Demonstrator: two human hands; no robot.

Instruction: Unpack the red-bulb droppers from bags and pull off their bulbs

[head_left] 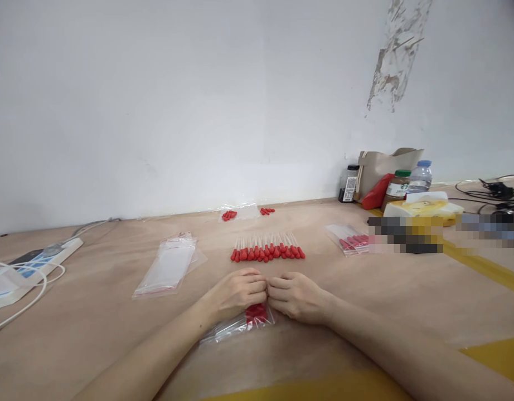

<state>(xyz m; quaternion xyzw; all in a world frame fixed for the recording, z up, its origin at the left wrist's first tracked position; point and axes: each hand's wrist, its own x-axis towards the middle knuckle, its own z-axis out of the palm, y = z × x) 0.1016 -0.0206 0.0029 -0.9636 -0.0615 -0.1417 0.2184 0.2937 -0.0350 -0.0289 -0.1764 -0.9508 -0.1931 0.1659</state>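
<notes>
On the worktop (290,351), left to right: White cable (44,281), looped. Clear plastic bags (163,266), flat, stacked. Left hand (242,289), fingers curled, pinching the edge of a clear pouch (232,329) containing red bulbs (256,315); the pouch lies at near centre, partly beneath this hand. Red-bulbed droppers (267,252), in a row beyond both hands, stems pointing far. Right hand (299,297), meeting the left, pinching the same edge. Filled bag (352,243), red bulbs showing through. Far right: black-capped bottle (349,184), green-lidded jar (397,189), blue-capped bottle (421,177).
</notes>
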